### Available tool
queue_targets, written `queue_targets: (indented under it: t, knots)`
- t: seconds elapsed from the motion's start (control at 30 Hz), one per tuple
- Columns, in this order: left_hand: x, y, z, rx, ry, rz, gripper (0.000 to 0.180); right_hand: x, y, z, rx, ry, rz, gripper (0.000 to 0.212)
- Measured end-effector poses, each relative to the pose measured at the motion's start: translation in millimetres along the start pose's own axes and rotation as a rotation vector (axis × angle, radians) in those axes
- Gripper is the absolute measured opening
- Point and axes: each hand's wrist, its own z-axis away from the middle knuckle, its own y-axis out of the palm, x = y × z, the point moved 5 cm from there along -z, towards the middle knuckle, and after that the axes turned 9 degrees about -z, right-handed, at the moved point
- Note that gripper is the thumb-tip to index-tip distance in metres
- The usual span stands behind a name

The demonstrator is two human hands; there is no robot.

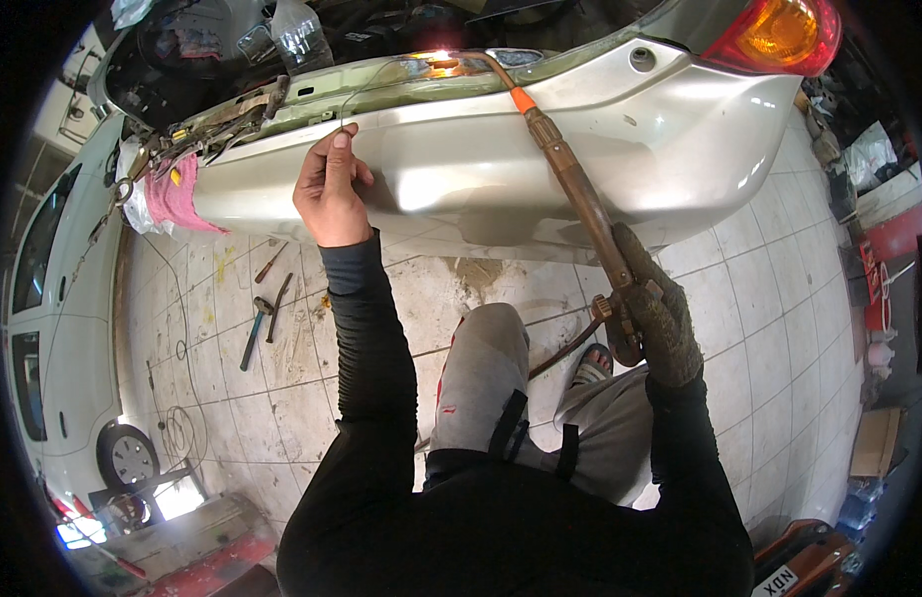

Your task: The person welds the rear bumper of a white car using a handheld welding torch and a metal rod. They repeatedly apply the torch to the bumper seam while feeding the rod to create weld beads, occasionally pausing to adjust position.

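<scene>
Head view: my gloved right hand [660, 316] clenched the torch [580, 199] handle, its flame well ahead at the bumper [541, 169] seam. My bare left hand [329, 189] pinched thin filler wire [367, 85], fed toward that glow, keeping fingers clear of heat.

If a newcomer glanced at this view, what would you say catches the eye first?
Probably the bright flame at the top centre, where the tip of a long brass torch meets the upper edge of a pale gold car bumper. The gloved right hand grips the torch's lower end, while the bare left hand pinches a thin wire that curves up towards the flame. The orange tail light glows at upper right.
</scene>
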Motion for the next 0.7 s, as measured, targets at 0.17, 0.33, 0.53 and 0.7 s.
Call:
queue_targets:
  t: [0.17,0.33,0.53,0.7]
  knots:
    - [0.7,-0.7,0.0,-0.016,0.002,0.023,0.020,1.0,0.1,0.2,0.002,-0.001,-0.014,0.084]
    - [-0.4,0.0,1.0,-0.002,0.002,0.006,0.020,4.0,0.0,-0.7,0.020,0.033,0.006,0.080]
    - [-1.2,1.4,1.7,-0.007,-0.007,0.009,0.019,3.1,-0.6,-0.3,-0.001,0.044,0.032,0.074]
    - [-0.1,-0.3,0.7,0.005,0.010,0.014,0.019,3.7,1.6,-0.1,-0.018,0.079,-0.007,0.074]
